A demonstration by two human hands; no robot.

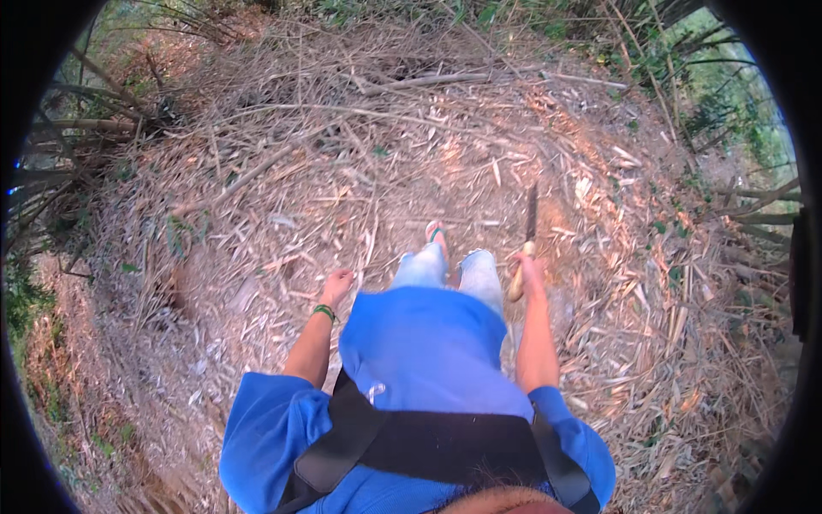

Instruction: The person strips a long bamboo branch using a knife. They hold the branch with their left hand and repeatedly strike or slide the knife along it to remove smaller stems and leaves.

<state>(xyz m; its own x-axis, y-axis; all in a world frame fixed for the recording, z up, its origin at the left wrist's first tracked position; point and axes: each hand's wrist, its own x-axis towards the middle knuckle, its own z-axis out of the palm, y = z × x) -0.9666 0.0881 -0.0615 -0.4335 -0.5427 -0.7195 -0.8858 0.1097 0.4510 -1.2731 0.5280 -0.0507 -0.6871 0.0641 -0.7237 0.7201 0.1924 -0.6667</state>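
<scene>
My right hand (532, 271) is wrapped round the pale wooden handle of a machete (532, 214). Its dark, narrow blade points ahead, away from my body, and the handle's end sticks out below my fist. On the other side, my left hand (337, 284) hangs beside my leg with its fingers curled in and nothing visible in them. A green band (324, 312) circles that wrist. Between the hands are my light jeans (421, 267) and one foot in a sandal (435, 230), stepping on the littered ground.
Dry leaves and split stalks cover the ground (445, 184). A long bent branch (244, 180) lies ahead to the left, and another pole (428, 81) crosses farther off. Bamboo stems (90, 124) crowd the left edge; more stems (762, 206) jut in at the right.
</scene>
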